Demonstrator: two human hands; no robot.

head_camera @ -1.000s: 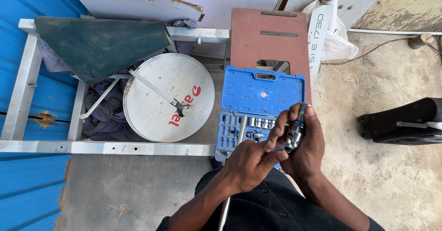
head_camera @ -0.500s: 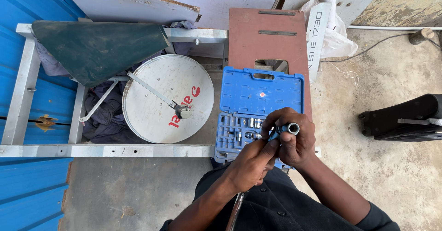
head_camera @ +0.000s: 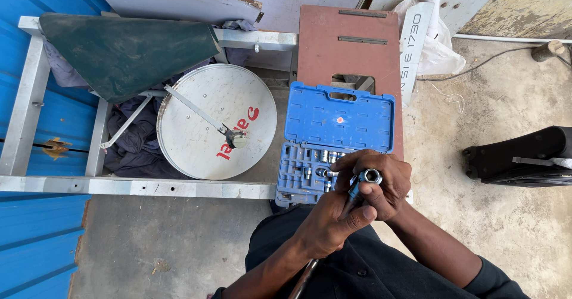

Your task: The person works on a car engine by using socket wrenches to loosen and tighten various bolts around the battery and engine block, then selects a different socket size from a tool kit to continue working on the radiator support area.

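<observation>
A person's left hand [head_camera: 330, 224] grips a ratchet handle [head_camera: 304, 278] while the right hand [head_camera: 381, 183] pinches a metal socket [head_camera: 370, 175] onto its tip, just above the open blue socket case [head_camera: 351, 120]. A loose seat could let the socket drop onto the concrete floor [head_camera: 488, 215] and roll off.

White sign strip [head_camera: 415, 48] — beside brown board [head_camera: 348, 72]

Open blue socket case [head_camera: 339, 138] lies on reddish-brown table [head_camera: 333, 48].
</observation>
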